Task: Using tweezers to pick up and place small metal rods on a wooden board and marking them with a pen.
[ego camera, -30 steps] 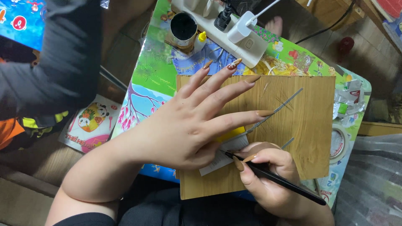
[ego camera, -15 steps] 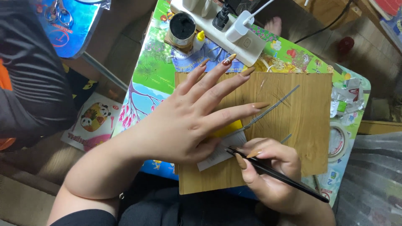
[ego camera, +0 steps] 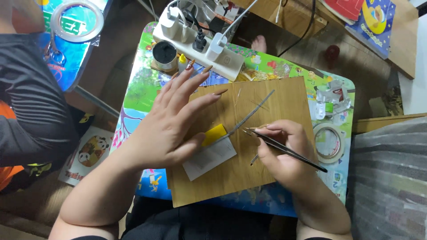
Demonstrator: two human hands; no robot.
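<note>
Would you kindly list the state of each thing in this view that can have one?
left hand: flat, fingers spread on the wooden board
right hand: gripping black tweezers
tweezers: tips closed, pointing left
power strip: plugs inserted
small round pot: open, dark inside
tape roll: lying flat
yellow-tipped bottle: upright, capped

1. The board is light brown with a wood grain.
2. The small table under it is bright green and blue with cartoon pictures.
3. The sponge is yellow; the card beside it is white.
4. The tweezers are black.
5. The power strip is white.
6. The fingernails are tan.
7. The tape roll is beige.
</note>
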